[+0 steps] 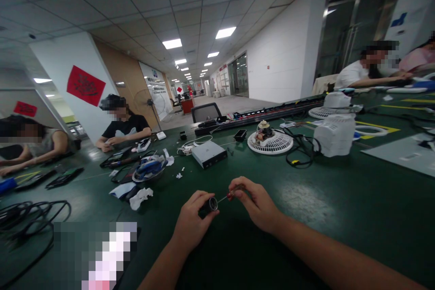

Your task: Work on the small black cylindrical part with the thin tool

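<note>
The left hand [192, 217] is closed around a small black cylinder with a bright metal rim [208, 205], held just above the dark green counter [340, 199], low in the middle of the view. The grip is narrow, thumb and fingers wrapped on the body so that the rimmed end faces right, apparently to present it to the tool. A thin red-handled metal tool [228, 195] is pinched in the right hand [256, 204], a fine grip that seems suited to steadying the tip. The tip lies just beside the rim; whether it touches cannot be told.

On the counter, from the left, are seen loose black cables [30, 213], a crumpled white tissue [141, 197], a flat grey box [209, 153], a round white fan grille [270, 141] bearing a bare motor, and a white plastic fan housing [335, 135], all well apart from the hands. Other people are seated at both far ends. The room is a long hall, lit by ceiling light panels [171, 43].
</note>
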`<state>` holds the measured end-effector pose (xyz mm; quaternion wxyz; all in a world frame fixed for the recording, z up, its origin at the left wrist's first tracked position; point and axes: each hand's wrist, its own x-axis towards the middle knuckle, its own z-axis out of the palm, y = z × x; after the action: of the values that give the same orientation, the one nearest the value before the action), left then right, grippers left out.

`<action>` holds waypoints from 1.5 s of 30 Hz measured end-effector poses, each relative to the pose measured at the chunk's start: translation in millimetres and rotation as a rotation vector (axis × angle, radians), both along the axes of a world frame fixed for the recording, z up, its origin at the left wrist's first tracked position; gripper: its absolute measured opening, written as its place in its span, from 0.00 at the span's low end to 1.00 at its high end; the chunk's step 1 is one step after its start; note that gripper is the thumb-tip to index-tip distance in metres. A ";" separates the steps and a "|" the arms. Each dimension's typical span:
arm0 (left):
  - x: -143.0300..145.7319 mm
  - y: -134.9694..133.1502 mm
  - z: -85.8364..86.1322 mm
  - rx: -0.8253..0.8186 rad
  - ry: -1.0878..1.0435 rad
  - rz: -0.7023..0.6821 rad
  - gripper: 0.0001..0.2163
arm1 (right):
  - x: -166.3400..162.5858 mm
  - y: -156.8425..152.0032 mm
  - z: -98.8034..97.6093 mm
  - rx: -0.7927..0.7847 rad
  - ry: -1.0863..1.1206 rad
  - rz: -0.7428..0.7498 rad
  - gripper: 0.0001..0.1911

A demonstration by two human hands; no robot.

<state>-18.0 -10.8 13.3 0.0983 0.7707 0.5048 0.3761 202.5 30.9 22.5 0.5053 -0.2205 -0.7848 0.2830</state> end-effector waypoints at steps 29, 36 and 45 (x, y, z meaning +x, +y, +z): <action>0.6 1.8 -2.0 -0.041 0.001 0.037 0.15 | -0.9 -1.0 -1.3 -0.027 -0.058 -0.020 0.09; 1.3 1.0 -1.4 -0.041 -0.001 0.036 0.15 | -2.0 -1.2 -0.8 -0.021 -0.052 -0.131 0.09; -0.9 2.2 -4.2 -0.048 0.028 0.033 0.16 | -1.4 -2.1 -1.3 0.025 -0.076 -0.159 0.09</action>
<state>-18.9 -8.5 9.1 0.1036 0.7651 0.5276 0.3543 201.1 28.8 21.2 0.4987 -0.2864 -0.7869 0.2239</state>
